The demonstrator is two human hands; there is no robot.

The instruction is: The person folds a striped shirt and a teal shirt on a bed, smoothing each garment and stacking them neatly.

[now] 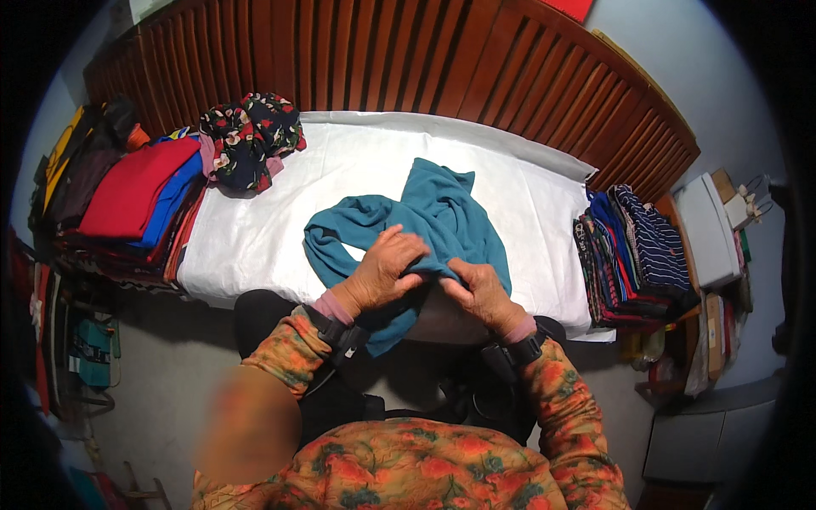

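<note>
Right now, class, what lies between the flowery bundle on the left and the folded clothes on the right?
In the head view, a crumpled teal cloth lies between them, with bare white sheet on either side of it.

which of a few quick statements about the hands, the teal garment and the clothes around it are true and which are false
1. The right hand pinches the teal garment. True.
2. The teal garment is folded into a neat square. False: it lies rumpled and loosely spread.
3. The floral bundle lies to the left of the teal garment. True.
4. The striped garment is in the left stack. False: it is in the right stack.
5. The slatted panel behind the sheet is white. False: it is reddish brown.
6. The left hand is at the teal garment too. True.
</note>
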